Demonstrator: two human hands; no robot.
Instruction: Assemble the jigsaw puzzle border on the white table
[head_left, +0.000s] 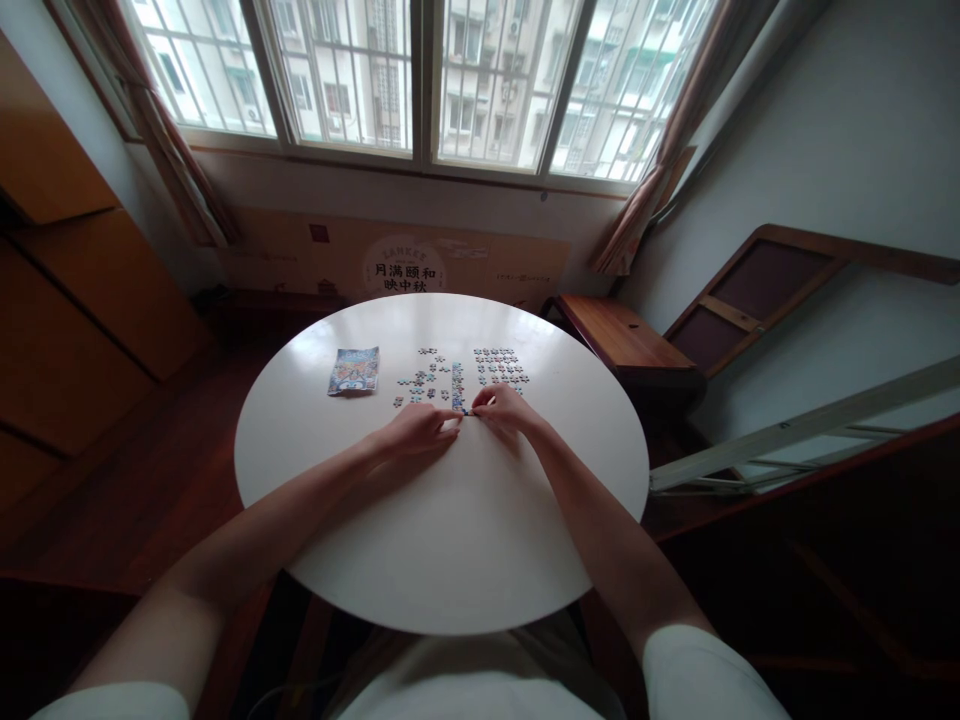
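A round white table (450,530) carries several small jigsaw pieces (498,364) spread near its far side and a joined strip of pieces (457,385) running toward me. My left hand (420,428) and my right hand (501,407) rest on the tabletop with their fingertips pinched together at the near end of that strip. Both hands have curled fingers pressing on a small piece there; the piece itself is too tiny to make out clearly. A colourful printed packet (354,371) lies flat to the left of the pieces.
A wooden bench (619,335) stands at the table's right, with a leaning wooden frame (757,300) and pale slats (810,430) beyond it. Wooden cabinets (67,300) line the left wall. A barred window (420,80) and a printed cardboard box (405,262) are behind.
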